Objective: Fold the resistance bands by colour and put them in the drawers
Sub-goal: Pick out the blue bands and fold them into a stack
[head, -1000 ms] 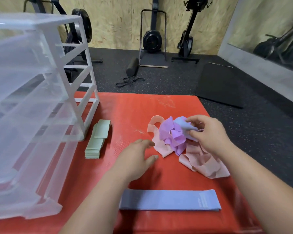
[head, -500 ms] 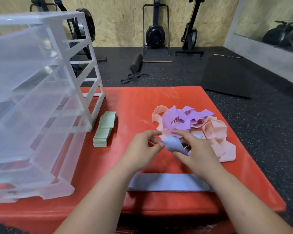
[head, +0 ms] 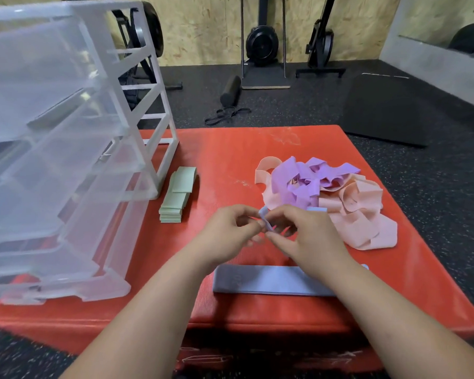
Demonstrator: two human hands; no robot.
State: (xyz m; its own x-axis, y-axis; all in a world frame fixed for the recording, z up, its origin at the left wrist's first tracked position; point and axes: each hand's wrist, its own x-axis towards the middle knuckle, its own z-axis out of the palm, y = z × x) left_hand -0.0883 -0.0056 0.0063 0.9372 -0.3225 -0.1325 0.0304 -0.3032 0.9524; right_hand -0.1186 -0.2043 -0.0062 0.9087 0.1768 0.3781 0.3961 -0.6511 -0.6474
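**Early in the sorting: one colour folded, nothing put away that we can see.**

We hold a small blue band [head: 266,221] just above the red mat [head: 230,154], in front of the tangled heap. The fingers of our left hand [head: 226,233] and right hand [head: 312,239] are curled and pinch it at its bend. A stack of green bands [head: 177,198] lies folded just beside the foot of the drawers [head: 66,149], not yet inside. A second blue strip [head: 268,281] lies flat near the front edge of the mat, partly under our right wrist, and looks unfolded. The purple bands [head: 304,179] and pink bands [head: 359,214] lie knotted together in one heap on the right. Through the cloudy plastic we make out no bands in the drawers. We judge that most of the work is left: blue, purple and pink to fold, then everything to stow.
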